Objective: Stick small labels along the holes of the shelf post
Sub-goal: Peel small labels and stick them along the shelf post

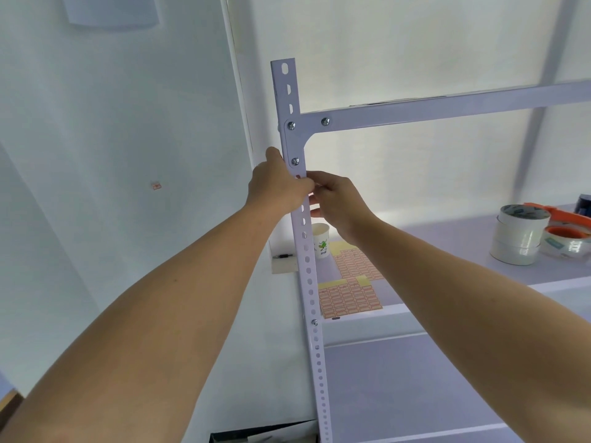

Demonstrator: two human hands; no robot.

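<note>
The white shelf post (307, 266) runs upright through the middle, with a row of holes down its face. My left hand (276, 183) lies against the post's left side just under the corner bracket (292, 139), its fingers pressed on the front face. My right hand (335, 199) meets it from the right, with fingertips pinched at the post's edge. A speck of red label (298, 176) shows between the fingers. Whether either hand still holds the label is hidden. Two sheets of red-framed labels (350, 298) lie on the shelf board behind the post.
A paper cup (320, 239) stands on the shelf (447, 238) near the post. Rolls of tape (519, 238) and an orange tape dispenser (566, 228) sit at the right. A stray label (155, 186) sticks to the left wall. A pen (283, 255) rests on a small ledge.
</note>
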